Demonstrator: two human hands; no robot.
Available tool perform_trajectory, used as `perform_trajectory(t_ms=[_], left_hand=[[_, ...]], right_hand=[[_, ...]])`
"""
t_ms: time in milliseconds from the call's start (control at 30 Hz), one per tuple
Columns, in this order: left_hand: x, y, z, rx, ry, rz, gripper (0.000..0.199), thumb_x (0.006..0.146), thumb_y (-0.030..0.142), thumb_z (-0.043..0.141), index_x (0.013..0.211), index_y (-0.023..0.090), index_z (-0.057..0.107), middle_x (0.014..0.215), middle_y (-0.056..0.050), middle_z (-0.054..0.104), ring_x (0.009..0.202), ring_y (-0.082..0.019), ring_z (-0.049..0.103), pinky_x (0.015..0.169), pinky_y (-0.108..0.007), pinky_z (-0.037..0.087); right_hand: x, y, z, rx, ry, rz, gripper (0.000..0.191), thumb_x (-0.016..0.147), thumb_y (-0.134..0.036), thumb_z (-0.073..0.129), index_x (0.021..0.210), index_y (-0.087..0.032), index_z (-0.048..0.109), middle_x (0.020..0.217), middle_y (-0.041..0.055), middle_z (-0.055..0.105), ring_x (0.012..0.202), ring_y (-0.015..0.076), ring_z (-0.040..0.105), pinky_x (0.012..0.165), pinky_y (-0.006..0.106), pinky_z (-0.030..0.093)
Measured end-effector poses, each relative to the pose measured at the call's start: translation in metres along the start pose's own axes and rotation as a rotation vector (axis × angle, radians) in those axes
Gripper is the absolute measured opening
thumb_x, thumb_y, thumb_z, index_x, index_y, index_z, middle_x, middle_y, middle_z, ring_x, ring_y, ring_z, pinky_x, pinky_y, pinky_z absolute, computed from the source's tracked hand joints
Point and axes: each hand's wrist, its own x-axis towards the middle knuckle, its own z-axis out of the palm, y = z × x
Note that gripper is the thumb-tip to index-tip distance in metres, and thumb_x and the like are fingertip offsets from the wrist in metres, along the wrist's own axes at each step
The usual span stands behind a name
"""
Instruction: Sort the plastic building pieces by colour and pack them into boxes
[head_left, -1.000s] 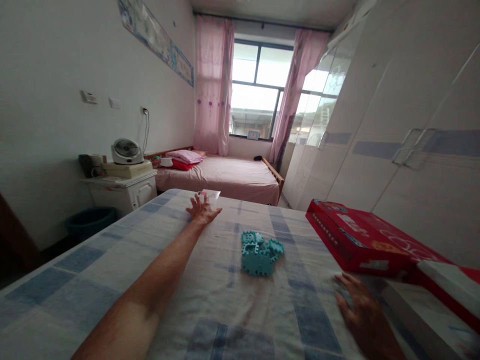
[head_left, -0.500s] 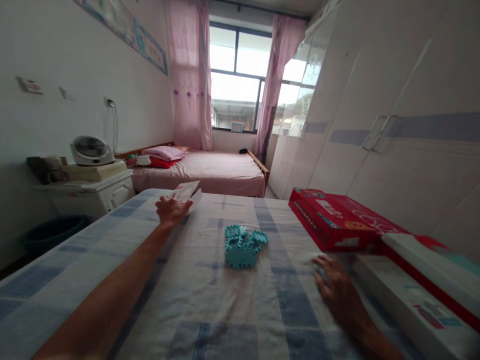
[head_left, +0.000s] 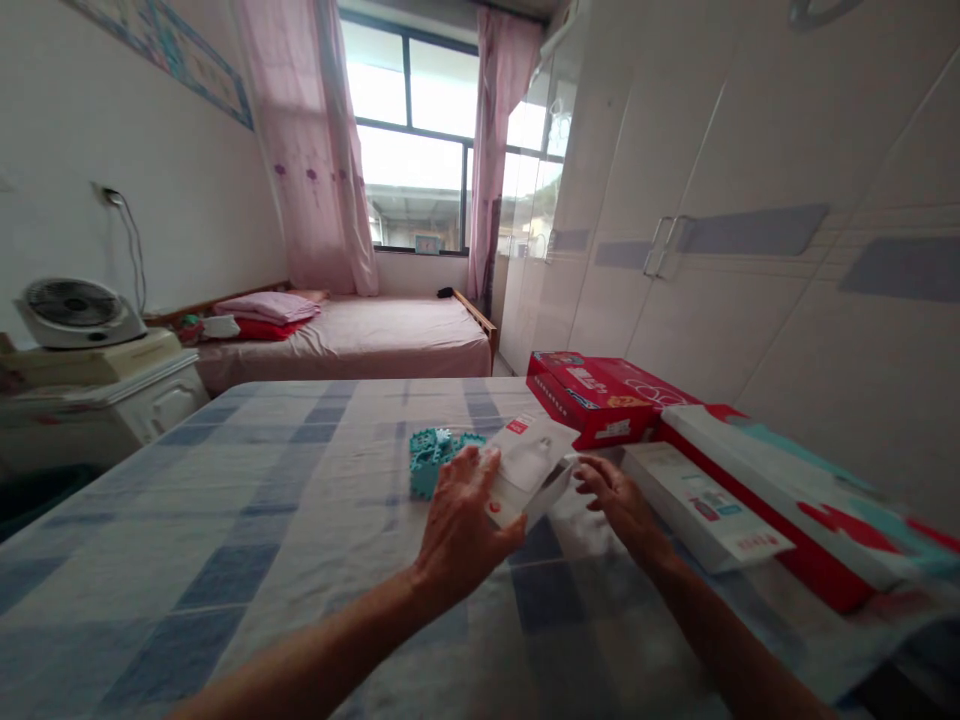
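Observation:
My left hand (head_left: 469, 515) is closed around a small white box (head_left: 529, 455) with a red label and a pictured white device. The box is tilted above the table, its open end facing right. At that open end, the bent fingers of my right hand (head_left: 615, 500) touch the flap. Whether anything small sits inside those fingers is hidden. Just behind my left hand lies a group of teal toothed puzzle pieces (head_left: 426, 470), partly covered by the hand and the box.
On the right of the checked tablecloth (head_left: 322, 560) stand a red box (head_left: 592, 400), a long white box (head_left: 705, 505) and a larger red-and-white box (head_left: 795, 500). Beyond the table are a bed (head_left: 375, 335), a wardrobe (head_left: 690, 180) and a fan (head_left: 79, 310) on a cabinet.
My left hand has brought the white box from the table's far left to the middle. My right hand has risen to the box's open end. The view has turned right.

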Motion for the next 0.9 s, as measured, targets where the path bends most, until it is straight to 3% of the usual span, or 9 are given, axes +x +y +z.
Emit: perform_trajectory(t_ms=[67,133,233,333,433,567,667,767,900], left_hand=[[-0.007,0.004,0.007,-0.03,-0.032,-0.019,0.07,0.064,0.038,0.067,0.129,0.022,0.045,0.132,-0.012,0.04,0.119,-0.033,0.038,0.102,-0.046,0.032],[-0.014,0.008,0.009,-0.082,-0.107,-0.042,0.068,0.066,0.04,0.065,0.128,0.021,0.047,0.134,-0.013,0.038,0.12,-0.033,0.038,0.102,-0.046,0.032],[-0.022,0.015,0.006,-0.198,-0.237,-0.063,0.06,0.071,0.042,0.062,0.125,0.02,0.051,0.132,-0.014,0.04,0.121,-0.031,0.039,0.101,-0.043,0.034],[-0.02,0.013,-0.001,-0.233,-0.203,-0.074,0.055,0.073,0.043,0.061,0.123,0.021,0.054,0.132,-0.013,0.041,0.12,-0.03,0.04,0.1,-0.042,0.035],[-0.005,-0.013,-0.013,-0.127,0.005,-0.124,0.056,0.075,0.044,0.057,0.125,0.02,0.052,0.133,-0.013,0.04,0.121,-0.029,0.039,0.102,-0.042,0.033],[0.018,-0.078,-0.028,0.15,0.26,-0.323,0.056,0.079,0.048,0.051,0.124,0.015,0.052,0.128,-0.014,0.043,0.121,-0.03,0.039,0.103,-0.041,0.031],[0.021,-0.119,-0.031,0.334,0.287,-0.476,0.059,0.079,0.051,0.048,0.124,0.014,0.051,0.129,-0.017,0.042,0.118,-0.033,0.042,0.099,-0.043,0.035],[0.017,-0.139,-0.026,0.419,0.219,-0.577,0.061,0.078,0.053,0.048,0.125,0.014,0.051,0.132,-0.018,0.04,0.113,-0.035,0.046,0.091,-0.044,0.041],[0.015,-0.148,-0.018,0.462,0.189,-0.604,0.062,0.078,0.054,0.049,0.126,0.014,0.05,0.132,-0.017,0.041,0.111,-0.035,0.047,0.089,-0.042,0.042]], right_hand=[[-0.013,-0.008,-0.002,0.159,-0.084,0.134,0.053,0.082,-0.054,0.038,0.121,-0.018,0.043,0.111,0.0122,0.06,0.089,0.0219,0.064,0.065,0.032,0.053],[-0.022,-0.008,0.002,0.201,-0.107,0.167,0.058,0.079,-0.056,0.043,0.124,-0.02,0.039,0.118,0.0125,0.056,0.091,0.0225,0.064,0.063,0.031,0.054],[-0.027,0.002,0.014,0.187,-0.096,0.027,0.06,0.072,-0.05,0.053,0.122,-0.019,0.042,0.12,0.0122,0.055,0.097,0.0251,0.061,0.067,0.033,0.053],[-0.02,0.009,0.021,0.034,-0.03,-0.086,0.056,0.069,-0.034,0.054,0.121,-0.015,0.045,0.119,0.0137,0.055,0.096,0.0248,0.06,0.078,0.036,0.051],[-0.006,0.006,0.015,-0.231,0.046,-0.075,0.058,0.067,-0.021,0.046,0.125,-0.014,0.046,0.123,0.0137,0.052,0.092,0.0214,0.061,0.082,0.034,0.049],[0.014,-0.001,-0.001,-0.405,0.09,-0.189,0.053,0.068,-0.013,0.04,0.12,-0.014,0.052,0.121,0.0128,0.052,0.099,0.0198,0.058,0.088,0.03,0.045],[0.024,-0.008,-0.002,-0.503,0.118,-0.282,0.047,0.071,-0.012,0.04,0.115,-0.012,0.054,0.115,0.0142,0.054,0.106,0.0217,0.054,0.093,0.034,0.042],[0.028,-0.026,0.013,-0.496,0.091,-0.389,0.043,0.078,-0.023,0.044,0.119,-0.012,0.052,0.115,0.0138,0.054,0.109,0.0232,0.052,0.094,0.037,0.041],[0.035,-0.065,0.059,-0.504,-0.169,-0.564,0.06,0.078,-0.043,0.053,0.131,-0.018,0.041,0.132,0.013,0.045,0.122,0.026,0.041,0.099,0.043,0.035]])
